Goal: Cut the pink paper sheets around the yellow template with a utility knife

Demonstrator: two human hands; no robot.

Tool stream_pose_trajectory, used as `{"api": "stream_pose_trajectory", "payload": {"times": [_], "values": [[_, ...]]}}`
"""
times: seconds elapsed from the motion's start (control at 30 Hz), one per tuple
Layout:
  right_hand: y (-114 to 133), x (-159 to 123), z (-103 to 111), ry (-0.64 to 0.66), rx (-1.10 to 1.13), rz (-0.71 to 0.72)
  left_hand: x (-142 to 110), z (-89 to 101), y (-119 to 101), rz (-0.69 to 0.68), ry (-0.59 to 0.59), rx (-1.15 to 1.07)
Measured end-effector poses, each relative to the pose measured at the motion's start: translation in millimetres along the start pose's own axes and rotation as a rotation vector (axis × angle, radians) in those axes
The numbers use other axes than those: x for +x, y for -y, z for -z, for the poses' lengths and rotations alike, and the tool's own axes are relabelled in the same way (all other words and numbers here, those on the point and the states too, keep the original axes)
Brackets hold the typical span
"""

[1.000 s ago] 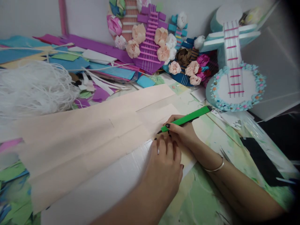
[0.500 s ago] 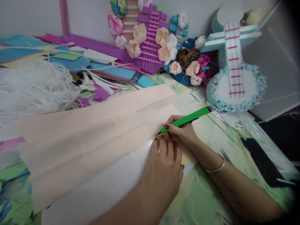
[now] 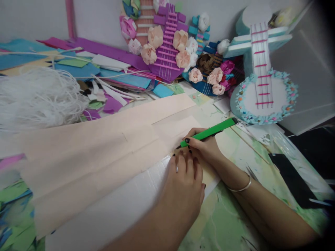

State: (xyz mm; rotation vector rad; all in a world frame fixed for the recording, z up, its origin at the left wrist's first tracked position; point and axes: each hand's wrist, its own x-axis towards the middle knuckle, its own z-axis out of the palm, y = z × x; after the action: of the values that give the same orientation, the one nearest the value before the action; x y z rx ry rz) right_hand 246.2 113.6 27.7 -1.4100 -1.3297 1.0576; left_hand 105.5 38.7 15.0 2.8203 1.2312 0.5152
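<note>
My right hand (image 3: 200, 141) grips a green utility knife (image 3: 209, 133) like a pen. Its dark tip points down at the near edge of the peach paper (image 3: 86, 150). Close beside the tip, my left hand (image 3: 183, 177) lies palm down, fingers stretched out over a white board (image 3: 125, 202) and the paper's edge. The peach sheet is long and creased, with short slits and a lighter strip toward its far end. Part of the board is hidden under the paper and my left arm.
A heap of white string (image 3: 39, 97) and coloured paper sheets (image 3: 112, 76) lie at the back left. Decorated paper guitars, one purple (image 3: 169, 66) and one pale blue (image 3: 264, 87), stand behind. Green scraps (image 3: 18, 223) are at lower left, a black strip (image 3: 293, 181) at right.
The knife's tip has shifted very slightly to the right along with my right hand. My left hand stays in place, and the paper's left end looks barely moved leftward.
</note>
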Motion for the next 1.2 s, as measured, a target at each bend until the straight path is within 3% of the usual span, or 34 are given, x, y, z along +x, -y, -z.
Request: {"api": "stream_pose_trajectory", "payload": {"times": [0.47,0.73,1.2], "values": [[-3.5,0.9,1.1,0.008,0.074,-0.002,-0.1,0.2,-0.3,0.004,0.009,-0.019],[1.2,0.5,-1.3,-0.016,-0.06,-0.016,-0.3,0.0,0.4,0.001,-0.002,-0.003],[-4.6,3.3,2.3,-0.002,0.074,0.005,0.1,0.4,0.1,0.003,0.009,-0.011]]}}
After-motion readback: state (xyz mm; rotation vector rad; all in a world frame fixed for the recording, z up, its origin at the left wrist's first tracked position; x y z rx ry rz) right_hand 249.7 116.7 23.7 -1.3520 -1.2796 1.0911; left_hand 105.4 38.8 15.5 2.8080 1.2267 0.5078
